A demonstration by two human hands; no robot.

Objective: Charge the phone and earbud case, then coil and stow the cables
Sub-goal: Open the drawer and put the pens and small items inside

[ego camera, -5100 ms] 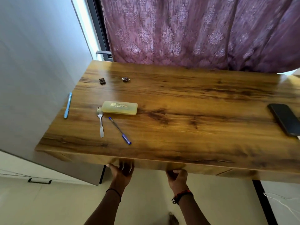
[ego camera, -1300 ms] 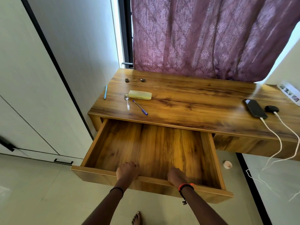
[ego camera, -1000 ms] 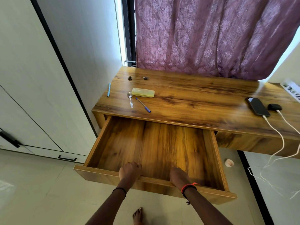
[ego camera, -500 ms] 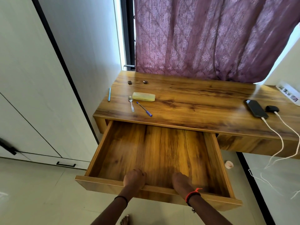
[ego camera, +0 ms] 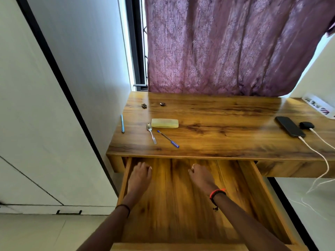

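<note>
A black phone (ego camera: 290, 126) lies at the desk's right end with a white cable (ego camera: 316, 153) plugged into it. Beside it sits a black earbud case (ego camera: 306, 125) with a second white cable (ego camera: 324, 139) attached. Both cables hang off the desk's front edge toward the floor. The wooden drawer (ego camera: 257, 194) under the desk stands pulled out, and nothing lies inside it. My left hand (ego camera: 140, 175) and my right hand (ego camera: 202, 176) reach deep into the drawer near its back, fingers loosely bent, holding nothing.
On the desk's left part lie a yellow case (ego camera: 165, 123), a spoon (ego camera: 151, 132), a blue pen (ego camera: 168, 139) and a light-blue pen (ego camera: 122, 123). A white power strip (ego camera: 320, 107) sits at the far right. A purple curtain (ego camera: 226, 46) hangs behind; a wardrobe (ego camera: 45, 105) stands left.
Both hands left the drawer's front edge and moved forward into the open drawer toward its back. Earlier, the drawer was pulled out from shut.
</note>
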